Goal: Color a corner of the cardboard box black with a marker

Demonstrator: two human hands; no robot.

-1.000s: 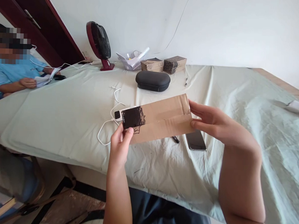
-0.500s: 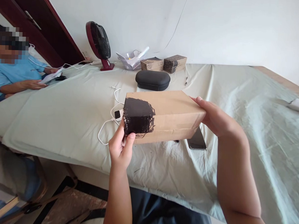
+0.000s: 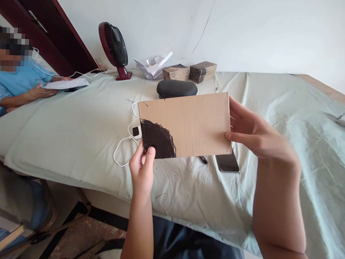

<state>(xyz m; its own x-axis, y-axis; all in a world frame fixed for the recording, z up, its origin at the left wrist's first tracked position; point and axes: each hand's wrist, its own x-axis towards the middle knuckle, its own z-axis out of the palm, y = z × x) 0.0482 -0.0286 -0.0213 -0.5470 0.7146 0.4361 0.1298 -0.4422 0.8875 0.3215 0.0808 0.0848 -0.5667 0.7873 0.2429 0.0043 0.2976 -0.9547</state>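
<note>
Left hand [image 3: 142, 166] grips box [image 3: 198, 121] by black-inked corner; right hand [image 3: 247, 128] holds opposite end. Box above counter [image 3: 76, 141]; phone [image 3: 228, 163] near right hand; 2 cartons [image 3: 209, 71] behind.

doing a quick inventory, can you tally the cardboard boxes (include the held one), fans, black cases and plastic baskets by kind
Cardboard: 3 (held box, back left box, back right box)
Fan: 1
Black case: 1
Plastic basket: 1
Total: 6
</note>
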